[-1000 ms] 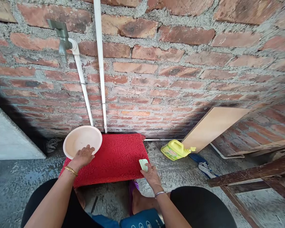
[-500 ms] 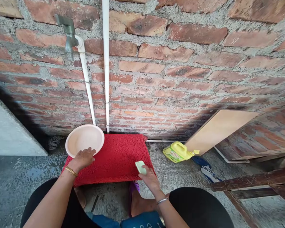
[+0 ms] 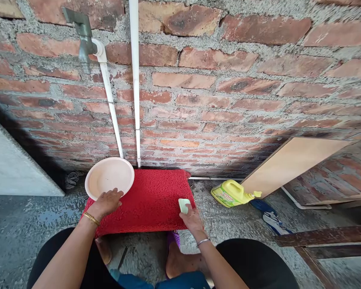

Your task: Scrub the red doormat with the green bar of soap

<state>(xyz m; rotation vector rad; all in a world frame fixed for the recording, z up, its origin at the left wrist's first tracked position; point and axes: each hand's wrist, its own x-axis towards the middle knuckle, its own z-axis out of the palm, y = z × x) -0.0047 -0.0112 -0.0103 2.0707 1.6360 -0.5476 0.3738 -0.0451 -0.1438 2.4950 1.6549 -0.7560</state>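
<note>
Crouched below a wall tap, I press a pale green soap bar [image 3: 184,205] to the red mat [image 3: 152,200] with my right hand [image 3: 192,220].

Fingers closed over the bar's near end; left hand [image 3: 106,202] lies flat beside the pink basin [image 3: 109,177], gripping nothing. Wet soap could squirt forward from my fingertips; my left could tip the basin.

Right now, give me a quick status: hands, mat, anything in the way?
Left hand on pink bowl rim. Right hand holds green soap bar at red mat edge. Yellow jug lies apart, right.
</note>
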